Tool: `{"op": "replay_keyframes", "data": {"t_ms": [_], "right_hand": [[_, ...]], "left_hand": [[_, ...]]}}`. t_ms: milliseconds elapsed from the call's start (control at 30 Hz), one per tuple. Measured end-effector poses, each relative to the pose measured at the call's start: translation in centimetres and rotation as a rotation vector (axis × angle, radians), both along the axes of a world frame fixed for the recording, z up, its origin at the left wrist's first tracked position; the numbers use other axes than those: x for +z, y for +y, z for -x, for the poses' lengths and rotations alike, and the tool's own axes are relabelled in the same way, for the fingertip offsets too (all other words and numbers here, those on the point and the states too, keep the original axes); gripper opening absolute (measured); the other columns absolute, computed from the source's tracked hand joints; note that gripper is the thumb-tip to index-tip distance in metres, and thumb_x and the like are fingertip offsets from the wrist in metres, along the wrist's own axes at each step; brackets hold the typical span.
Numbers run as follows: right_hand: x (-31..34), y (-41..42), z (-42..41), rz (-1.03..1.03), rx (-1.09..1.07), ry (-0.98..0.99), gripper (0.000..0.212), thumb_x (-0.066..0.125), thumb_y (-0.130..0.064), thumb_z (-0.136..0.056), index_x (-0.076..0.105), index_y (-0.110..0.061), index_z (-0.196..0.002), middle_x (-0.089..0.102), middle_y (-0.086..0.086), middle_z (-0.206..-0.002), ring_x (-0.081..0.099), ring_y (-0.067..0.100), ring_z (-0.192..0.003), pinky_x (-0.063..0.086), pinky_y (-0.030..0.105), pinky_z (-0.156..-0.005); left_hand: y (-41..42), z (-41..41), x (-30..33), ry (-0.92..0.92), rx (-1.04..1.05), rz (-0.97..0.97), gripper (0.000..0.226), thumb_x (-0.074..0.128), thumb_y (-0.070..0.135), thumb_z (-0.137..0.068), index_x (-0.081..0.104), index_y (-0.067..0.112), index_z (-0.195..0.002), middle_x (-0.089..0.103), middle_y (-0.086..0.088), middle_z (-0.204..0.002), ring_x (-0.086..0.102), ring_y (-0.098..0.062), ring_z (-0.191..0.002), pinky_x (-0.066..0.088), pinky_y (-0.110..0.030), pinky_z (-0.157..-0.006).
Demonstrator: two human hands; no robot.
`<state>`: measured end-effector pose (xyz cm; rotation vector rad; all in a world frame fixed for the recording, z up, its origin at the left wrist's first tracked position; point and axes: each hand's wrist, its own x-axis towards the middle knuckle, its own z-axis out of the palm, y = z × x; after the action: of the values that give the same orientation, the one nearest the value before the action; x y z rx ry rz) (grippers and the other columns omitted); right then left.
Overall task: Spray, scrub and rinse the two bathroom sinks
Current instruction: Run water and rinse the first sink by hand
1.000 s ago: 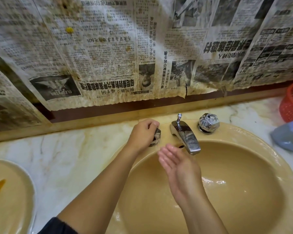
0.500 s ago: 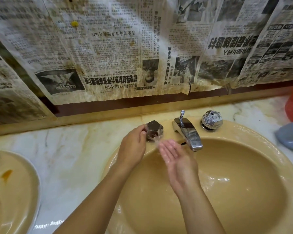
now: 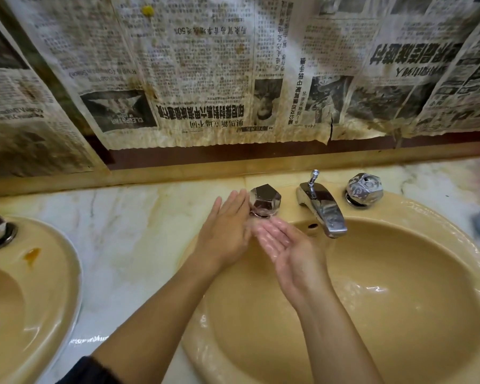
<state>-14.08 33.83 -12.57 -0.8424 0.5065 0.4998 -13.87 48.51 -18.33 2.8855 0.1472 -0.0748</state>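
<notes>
Beige and wet, the right sink (image 3: 399, 314) looks near its rinse's end — left hand (image 3: 227, 231) flat-fingered beside the left tap knob (image 3: 265, 200), right hand (image 3: 291, 250) open-palmed, holding nothing — while the left sink (image 3: 39, 286) (orange stain showing) likely remains.

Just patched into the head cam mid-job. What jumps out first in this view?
Both hands are at the right-hand sink: the left hand lies flat-fingered against the left faucet knob, and the wet right hand is cupped palm-up beside the chrome spout. Stained newspaper covers the wall behind. A second sink shows at the left edge.
</notes>
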Motion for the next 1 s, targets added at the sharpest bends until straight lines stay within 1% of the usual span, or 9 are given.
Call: {"op": "replay_keyframes", "data": {"t_ms": [133,267,400,467,533,667,833,933,1000], "right_hand": [[-2.0,-2.9,0.2,0.153,-0.313,0.105,0.025,0.036,0.002,-0.102,0.058,0.007,-0.111,0.064,0.026,-0.117,0.067,0.033,-0.102,0.054,0.035,-0.090],[-2.1,-4.1,-0.8,0.102,-0.602,0.116,0.021,0.038,0.004,-0.100,0.055,-0.002,-0.091,0.060,0.018,-0.107,0.065,0.031,-0.103,0.054,0.037,-0.097],[-1.1,-0.3,-0.8,-0.022,-0.261,0.032,0.023,0.038,-0.003,-0.105,0.058,0.008,-0.107,0.065,0.026,-0.111,0.069,0.029,-0.094,0.054,0.039,-0.098],[-0.7,1.5,0.4,-0.052,0.068,0.002,0.024,0.043,-0.005,-0.103,0.058,0.010,-0.115,0.067,0.028,-0.113,0.070,0.032,-0.100,0.057,0.036,-0.091],[-0.4,1.6,1.3,-0.017,0.192,-0.019,0.026,0.042,-0.008,-0.104,0.060,0.009,-0.113,0.069,0.028,-0.110,0.071,0.033,-0.099,0.058,0.034,-0.086],[-1.0,-1.9,0.9,0.124,-0.066,0.050,0.022,0.040,-0.002,-0.102,0.061,0.002,-0.105,0.069,0.023,-0.109,0.071,0.031,-0.097,0.056,0.034,-0.086],[-1.1,-4.0,-1.2,0.019,-0.485,0.079,0.025,0.033,-0.002,-0.100,0.055,-0.003,-0.089,0.068,0.020,-0.104,0.073,0.028,-0.088,0.059,0.032,-0.085],[-0.4,-1.6,-0.7,-0.070,-0.425,0.046,0.026,0.034,-0.005,-0.103,0.058,0.000,-0.095,0.067,0.018,-0.101,0.070,0.028,-0.092,0.058,0.031,-0.082],[-0.1,0.6,0.7,-0.058,-0.109,0.005,0.022,0.039,-0.006,-0.103,0.059,0.004,-0.105,0.067,0.020,-0.109,0.068,0.029,-0.099,0.055,0.035,-0.094]], "left_hand": [[-0.1,2.5,-0.2,-0.059,-0.020,-0.008,0.071,-0.001,0.046,-0.097,0.010,0.018,-0.161,0.005,0.003,-0.168,-0.003,-0.010,-0.154,-0.005,-0.031,-0.125],[0.7,7.2,0.6,-0.069,-0.041,0.141,0.060,0.015,0.037,-0.101,0.021,0.025,-0.159,0.009,0.013,-0.165,-0.001,-0.002,-0.152,-0.007,-0.023,-0.122],[1.8,6.8,1.5,-0.153,0.030,0.231,0.052,0.032,0.030,-0.099,0.048,0.020,-0.148,0.041,0.005,-0.157,0.030,-0.012,-0.148,0.017,-0.029,-0.123],[2.7,4.9,1.3,-0.132,-0.005,0.249,0.053,0.033,0.029,-0.101,0.041,0.019,-0.153,0.034,0.004,-0.161,0.024,-0.011,-0.150,0.017,-0.033,-0.124],[3.2,3.6,0.6,-0.080,-0.057,0.230,0.056,0.034,0.029,-0.103,0.028,0.021,-0.158,0.020,0.006,-0.165,0.012,-0.007,-0.153,0.014,-0.035,-0.125],[2.6,6.3,0.1,-0.125,-0.050,0.154,0.055,0.025,0.031,-0.105,0.023,0.023,-0.159,0.015,0.011,-0.166,0.004,-0.004,-0.153,0.003,-0.027,-0.125],[1.5,13.8,-0.4,-0.196,0.028,0.220,0.056,0.025,0.031,-0.100,0.039,0.021,-0.154,0.029,0.010,-0.161,0.018,-0.003,-0.151,0.005,-0.023,-0.123],[1.3,15.1,0.3,-0.279,0.138,0.367,0.053,0.030,0.031,-0.097,0.058,0.017,-0.140,0.054,0.006,-0.146,0.040,-0.006,-0.141,0.024,-0.025,-0.119],[1.5,13.6,1.0,-0.333,0.197,0.472,0.051,0.032,0.031,-0.096,0.061,0.015,-0.135,0.059,0.004,-0.139,0.046,-0.008,-0.135,0.032,-0.028,-0.115]]}}
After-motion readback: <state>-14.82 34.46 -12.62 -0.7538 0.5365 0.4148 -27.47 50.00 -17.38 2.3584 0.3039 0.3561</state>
